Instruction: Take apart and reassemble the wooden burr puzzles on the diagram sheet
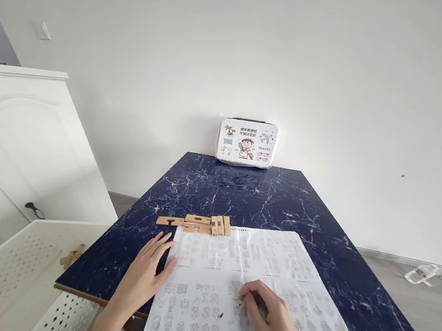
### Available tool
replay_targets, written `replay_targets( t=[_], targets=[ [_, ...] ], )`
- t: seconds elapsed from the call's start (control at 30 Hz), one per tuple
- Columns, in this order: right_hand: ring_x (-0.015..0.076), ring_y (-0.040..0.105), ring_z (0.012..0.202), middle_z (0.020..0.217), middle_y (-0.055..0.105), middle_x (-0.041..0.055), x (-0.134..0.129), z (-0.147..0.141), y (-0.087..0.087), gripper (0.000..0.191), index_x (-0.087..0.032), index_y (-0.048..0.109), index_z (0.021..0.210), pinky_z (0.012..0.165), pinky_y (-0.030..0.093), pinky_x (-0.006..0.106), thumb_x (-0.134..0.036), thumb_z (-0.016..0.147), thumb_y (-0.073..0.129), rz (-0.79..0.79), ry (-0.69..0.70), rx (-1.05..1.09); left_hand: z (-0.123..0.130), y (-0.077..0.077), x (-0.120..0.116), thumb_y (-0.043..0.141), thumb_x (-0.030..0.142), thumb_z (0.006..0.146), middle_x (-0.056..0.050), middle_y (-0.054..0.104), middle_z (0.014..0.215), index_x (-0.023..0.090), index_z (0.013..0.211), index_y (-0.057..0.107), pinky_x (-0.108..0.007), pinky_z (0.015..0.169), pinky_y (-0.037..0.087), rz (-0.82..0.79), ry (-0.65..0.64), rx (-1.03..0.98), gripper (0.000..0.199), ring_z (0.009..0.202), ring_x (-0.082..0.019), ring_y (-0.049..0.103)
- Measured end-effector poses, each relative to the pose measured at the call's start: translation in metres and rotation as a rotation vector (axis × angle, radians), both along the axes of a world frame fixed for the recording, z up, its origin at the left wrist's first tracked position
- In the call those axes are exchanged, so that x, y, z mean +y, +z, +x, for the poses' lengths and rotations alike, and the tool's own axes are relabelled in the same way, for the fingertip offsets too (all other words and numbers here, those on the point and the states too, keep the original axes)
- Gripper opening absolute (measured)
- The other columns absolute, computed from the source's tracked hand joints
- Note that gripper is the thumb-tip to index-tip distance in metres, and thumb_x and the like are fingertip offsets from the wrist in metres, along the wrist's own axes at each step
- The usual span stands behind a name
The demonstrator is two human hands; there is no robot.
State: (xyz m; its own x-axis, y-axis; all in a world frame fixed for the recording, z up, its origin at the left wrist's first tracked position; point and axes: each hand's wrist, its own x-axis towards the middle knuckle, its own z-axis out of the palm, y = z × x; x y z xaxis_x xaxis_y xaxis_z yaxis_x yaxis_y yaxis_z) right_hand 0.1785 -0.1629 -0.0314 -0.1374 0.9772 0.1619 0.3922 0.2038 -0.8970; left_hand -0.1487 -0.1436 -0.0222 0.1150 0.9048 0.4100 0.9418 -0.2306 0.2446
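Note:
A large white sheet point(225, 277), printed with rows of small grey diagrams, lies on the dark blue marbled table. My left hand point(145, 267) is open and flat at the sheet's left edge, fingers stretched toward the wooden pieces. Low on the sheet's middle rests my right hand point(268, 316), its thumb and index finger pinched together; whatever is between them, if anything, is hidden. Flat notched wooden puzzle pieces point(170, 221) lie by the sheet's top left, beside a cluster of lighter wooden blocks point(220, 226). Numbers or letters mark some of them.
A white case point(247, 143) with cartoon pictures stands against the wall at the far edge of the table point(249, 197). To the left are a white cabinet point(8, 145) and a perforated white bin point(21, 252). Plastic bottles point(420, 274) lie on the floor at right.

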Motion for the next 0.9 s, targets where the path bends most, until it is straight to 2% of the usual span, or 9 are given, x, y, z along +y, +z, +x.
replay_targets(
  t=[0.37,0.77,0.9],
  targets=[
    [0.0191,0.056,0.069,0.081,0.067,0.0029,0.0026,0.0031,-0.0009,0.031,-0.024,0.069,0.091,0.059,0.037,0.029,-0.040,0.103,0.046,-0.043,0.030,-0.038,0.0003,0.0008,-0.0005,0.051,0.048,0.107,-0.009,0.059,0.156,0.026,0.138,0.064,-0.057,0.121,0.047,-0.043,-0.007,-0.015,0.040,0.152,-0.033,0.047],
    [0.0182,0.054,0.064,0.077,0.065,0.0030,-0.0006,-0.0001,0.0036,0.033,-0.023,0.071,0.088,0.057,0.036,0.028,-0.041,0.103,0.048,-0.016,-0.015,-0.015,-0.0003,0.0003,-0.0008,0.051,0.050,0.107,-0.006,0.058,0.157,0.027,0.139,0.064,-0.054,0.120,0.049,-0.049,0.007,-0.019,0.042,0.152,-0.033,0.048],
    [0.0178,0.054,0.064,0.078,0.065,0.0028,-0.0003,0.0019,0.0030,0.030,-0.024,0.071,0.090,0.058,0.037,0.028,-0.040,0.103,0.049,-0.015,0.013,-0.018,-0.0012,-0.0007,-0.0010,0.051,0.049,0.107,-0.007,0.059,0.157,0.027,0.141,0.062,-0.054,0.120,0.049,-0.047,-0.003,-0.011,0.042,0.153,-0.033,0.047]
  ],
)
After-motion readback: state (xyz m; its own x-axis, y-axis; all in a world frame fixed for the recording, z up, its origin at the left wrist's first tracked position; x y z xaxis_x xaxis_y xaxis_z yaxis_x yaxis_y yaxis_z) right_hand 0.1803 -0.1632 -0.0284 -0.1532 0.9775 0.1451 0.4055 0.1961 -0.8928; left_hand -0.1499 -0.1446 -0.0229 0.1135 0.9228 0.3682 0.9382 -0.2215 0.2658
